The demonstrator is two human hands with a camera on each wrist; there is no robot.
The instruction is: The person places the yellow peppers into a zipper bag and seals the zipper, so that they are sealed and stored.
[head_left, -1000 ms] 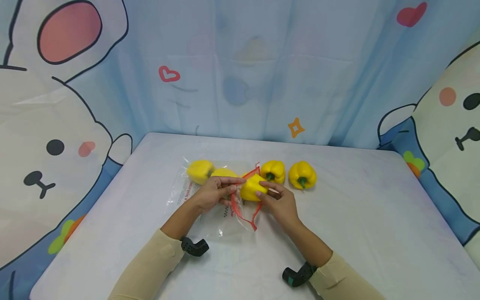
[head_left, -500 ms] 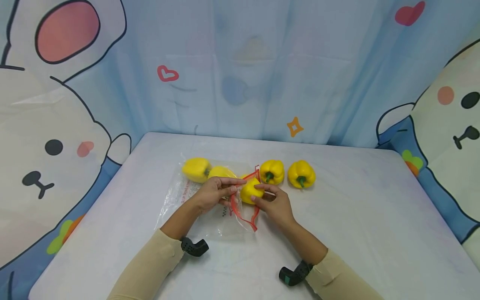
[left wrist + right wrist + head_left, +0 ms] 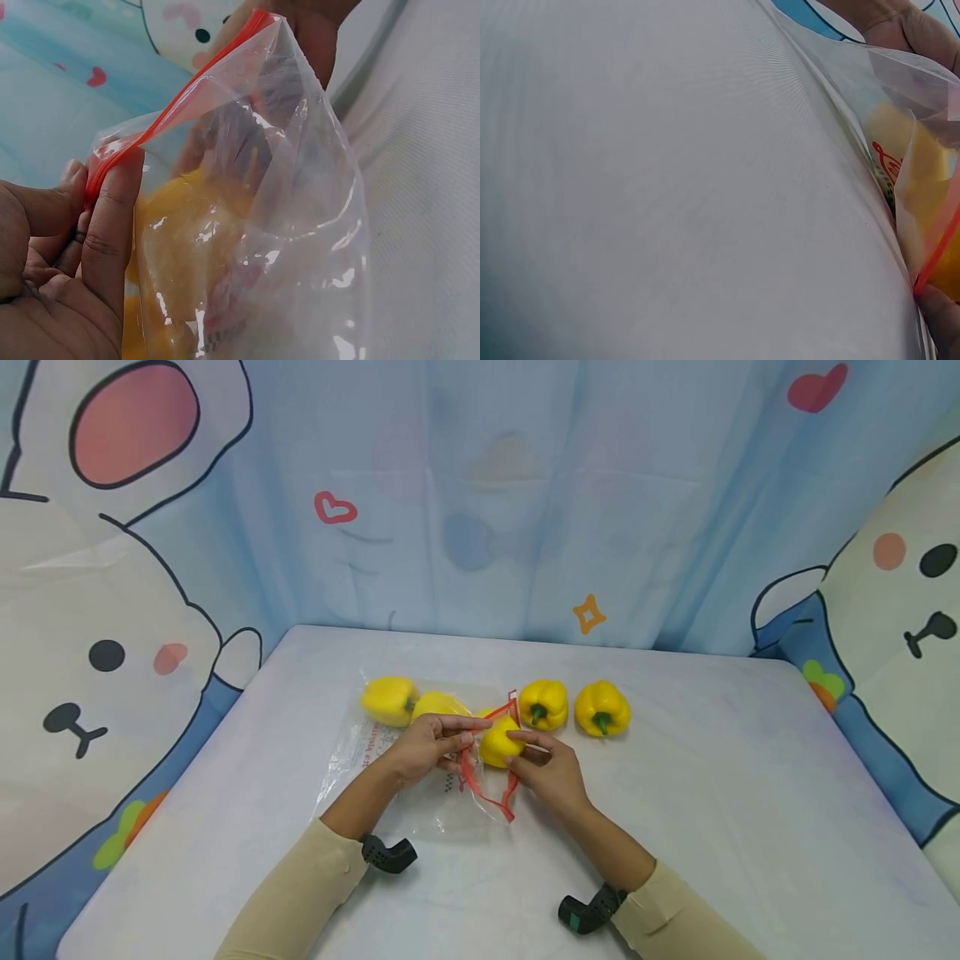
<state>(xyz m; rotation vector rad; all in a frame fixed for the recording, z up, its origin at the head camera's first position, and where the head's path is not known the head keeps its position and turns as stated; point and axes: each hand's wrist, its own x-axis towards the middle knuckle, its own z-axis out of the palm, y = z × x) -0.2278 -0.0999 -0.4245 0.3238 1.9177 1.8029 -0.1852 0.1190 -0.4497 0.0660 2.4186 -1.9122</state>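
My left hand point(image 3: 435, 746) pinches the red zip edge of a clear zip bag point(image 3: 322, 247) between thumb and fingers, and the bag's mouth gapes towards the right. In that mouth sits a yellow bell pepper point(image 3: 497, 747), partly past the red zip point(image 3: 187, 86). My right hand point(image 3: 551, 770) grips this pepper's near right side with thumb and fingertips. In the right wrist view, the thumb point(image 3: 941, 319) lies right at the zip. Two more yellow peppers, one with a green stem point(image 3: 387, 700), lie within the bag's outline beyond my left hand.
Two yellow bell peppers stand right of the bag, one near its mouth point(image 3: 543, 703) and one farther right point(image 3: 603, 708). They rest on a white-covered table point(image 3: 720, 810). A blue cartoon curtain point(image 3: 480, 527) hangs behind the table's far edge.
My right hand has moved slightly left, and the pepper it grips has gone further into the bag's mouth. The leftmost pepper has shifted a little left. My left hand stays in place.
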